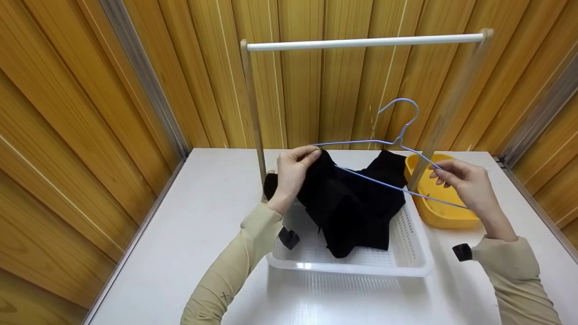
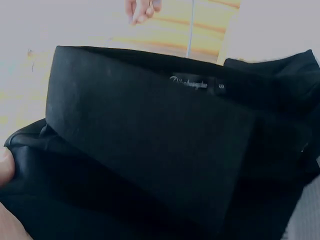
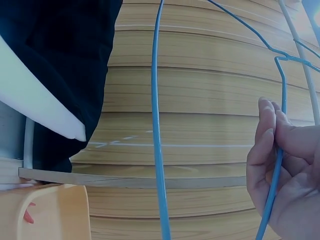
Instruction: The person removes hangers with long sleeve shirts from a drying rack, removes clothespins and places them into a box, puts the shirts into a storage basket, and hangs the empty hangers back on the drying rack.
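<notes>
A blue wire hanger [image 1: 400,140] is held up by my right hand [image 1: 467,183], which pinches its right shoulder. Its hook points upward. My left hand [image 1: 292,174] pinches the upper edge of a black garment [image 1: 352,221], and the hanger's left end passes behind or into the cloth there. Whether the left fingers also grip the wire, I cannot tell. In the left wrist view a wide band and a sewn label [image 2: 189,82] show on the cloth, with the left thumb [image 2: 6,165] at the edge. The garment's lower part hangs over a white basket [image 1: 350,270].
A wooden rack with a white rod [image 1: 365,43] stands behind the basket. A yellow bin [image 1: 445,221] sits at the right, near the rack's right post [image 1: 447,113]. Behind the white table [image 1: 216,216] are wood-patterned walls [image 1: 302,90].
</notes>
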Demonstrator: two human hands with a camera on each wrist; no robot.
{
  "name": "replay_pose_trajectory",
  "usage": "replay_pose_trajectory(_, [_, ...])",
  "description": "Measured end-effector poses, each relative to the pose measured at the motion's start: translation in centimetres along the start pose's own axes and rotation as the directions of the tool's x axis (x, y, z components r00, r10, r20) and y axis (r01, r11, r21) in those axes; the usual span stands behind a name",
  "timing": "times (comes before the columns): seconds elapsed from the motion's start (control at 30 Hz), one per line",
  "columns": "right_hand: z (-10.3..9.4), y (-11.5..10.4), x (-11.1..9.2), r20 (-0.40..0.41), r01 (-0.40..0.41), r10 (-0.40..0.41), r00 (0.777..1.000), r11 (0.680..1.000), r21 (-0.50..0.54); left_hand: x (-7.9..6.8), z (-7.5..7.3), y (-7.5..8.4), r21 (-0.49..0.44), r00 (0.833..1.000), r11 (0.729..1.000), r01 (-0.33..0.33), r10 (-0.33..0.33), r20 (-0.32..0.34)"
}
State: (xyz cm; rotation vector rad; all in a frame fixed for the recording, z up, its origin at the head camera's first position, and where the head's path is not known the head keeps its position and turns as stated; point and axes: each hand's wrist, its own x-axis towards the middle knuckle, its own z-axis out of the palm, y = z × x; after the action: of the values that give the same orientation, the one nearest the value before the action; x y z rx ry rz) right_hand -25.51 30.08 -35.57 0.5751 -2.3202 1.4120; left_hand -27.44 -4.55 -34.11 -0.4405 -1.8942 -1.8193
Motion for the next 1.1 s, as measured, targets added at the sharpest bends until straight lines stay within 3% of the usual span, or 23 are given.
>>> replay_pose_trajectory(0.27, [0.7, -2.2, -0.2, 0.003, 0.001, -0.001, 1.000, 1.000, 0.011, -0.5, 2.9, 0.2, 0.019, 0.996, 0.999, -0.035, 0.033, 0.081])
replay_pose_trajectory(0.37, [0.7, -1.3, -0.1, 0.012, -0.007, 0.007, 1.000, 1.000, -0.007, -1.2, 3.5, 0.9, 0.049, 0.992, 0.998, -0.028, 0.022, 0.128])
replay_pose_trajectory(0.53, [0.5, 0.8, 0.1, 0.007, 0.009, -0.009, 1.000, 1.000, -0.013, -1.7, 4.3, 0.4, 0.096, 0.984, 0.995, -0.031, 0.014, 0.178])
replay_pose_trajectory(0.6, [0.5, 0.8, 0.1, 0.005, 0.012, -0.012, 1.000, 1.000, -0.013, -1.7, 4.7, -0.8, 0.093, 0.981, 0.995, -0.034, 0.016, 0.192])
replay_pose_trajectory(0.73, [0.5, 0.9, 0.1, 0.007, 0.001, -0.001, 1.000, 1.000, -0.018, -2.3, 5.2, -1.3, 0.098, 0.973, 0.995, -0.004, -0.019, 0.230])
replay_pose_trajectory(0.87, [0.5, 0.9, 0.0, 0.012, -0.002, 0.002, 1.000, 1.000, -0.022, -2.8, 5.6, -1.8, 0.153, 0.955, 0.988, 0.001, -0.047, 0.294])
replay_pose_trajectory(1.1, [0.5, 0.8, -0.1, 0.017, -0.018, 0.019, 1.000, 0.999, -0.035, -3.7, 5.8, -2.3, 0.294, 0.897, 0.954, -0.064, -0.074, 0.436])
